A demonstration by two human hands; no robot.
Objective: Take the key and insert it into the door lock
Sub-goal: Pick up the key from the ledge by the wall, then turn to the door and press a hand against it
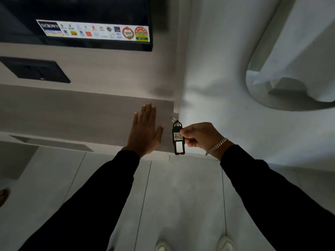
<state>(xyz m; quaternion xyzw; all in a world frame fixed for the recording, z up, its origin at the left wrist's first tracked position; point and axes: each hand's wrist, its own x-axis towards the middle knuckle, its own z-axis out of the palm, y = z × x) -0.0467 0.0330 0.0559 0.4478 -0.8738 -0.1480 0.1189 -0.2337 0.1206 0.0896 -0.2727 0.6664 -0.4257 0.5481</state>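
My right hand [200,135] pinches a black plastic key tag [178,140] with a white label reading 402. The tag stands upright, and a small metal ring [173,120] with the blurred key shows at its top end. My left hand [145,131] is held flat with fingers spread, just left of the tag, over a grey shelf [81,113]. It holds nothing. No door lock is in view.
A black TV [90,24] with a sticker strip hangs on the wall at the upper left. A black socket panel [36,69] sits below it. A white wall [217,78] with a curved opening fills the right. Pale floor tiles [181,196] lie below.
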